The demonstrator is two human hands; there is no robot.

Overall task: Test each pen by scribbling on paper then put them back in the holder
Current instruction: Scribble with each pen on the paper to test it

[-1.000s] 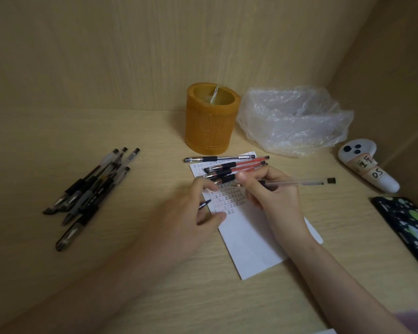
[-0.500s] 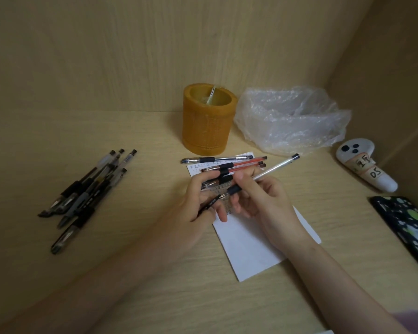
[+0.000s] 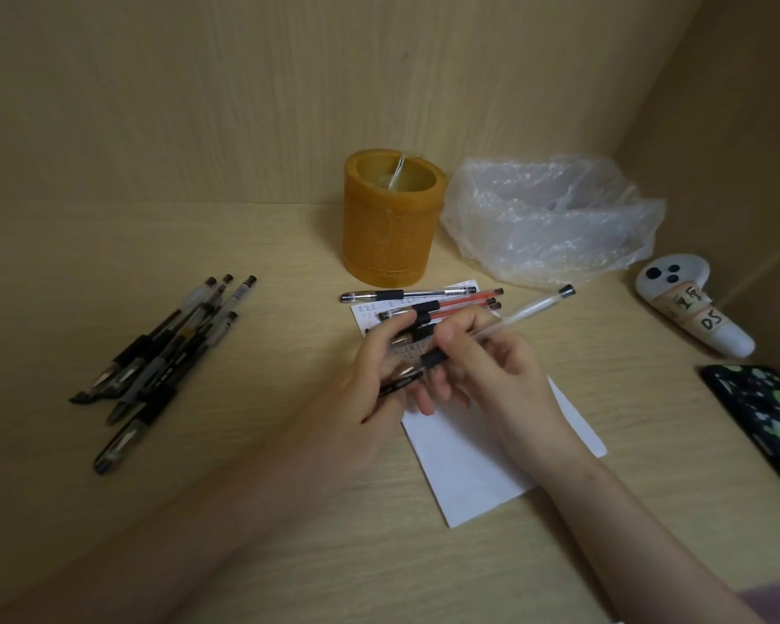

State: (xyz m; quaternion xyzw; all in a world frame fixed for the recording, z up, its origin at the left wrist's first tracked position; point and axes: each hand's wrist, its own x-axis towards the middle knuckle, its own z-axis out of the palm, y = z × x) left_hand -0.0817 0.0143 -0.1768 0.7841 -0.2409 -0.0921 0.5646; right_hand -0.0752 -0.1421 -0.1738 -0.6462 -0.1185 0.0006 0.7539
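Note:
My right hand (image 3: 496, 371) grips a clear-barrelled pen (image 3: 527, 315) whose tail points up and right. My left hand (image 3: 374, 380) pinches a black pen cap (image 3: 399, 384) at the pen's tip end. Both hands hover over the white paper (image 3: 469, 457), which carries scribbles near its far end. Several pens, black and red (image 3: 446, 304), lie across the paper's far edge. A pile of several black pens (image 3: 163, 358) lies at the left. The orange cylindrical holder (image 3: 390, 218) stands behind the paper with one pale item inside.
A crumpled clear plastic bag (image 3: 550, 218) lies right of the holder. A white controller (image 3: 690, 308) rests by the right wall, and a dark patterned phone (image 3: 766, 412) lies at the right edge. Wooden walls close the back and right side.
The right hand swung the pen from lying level to pointing up and right, bringing its tip to the left hand. The left hand lifted off the paper with the cap.

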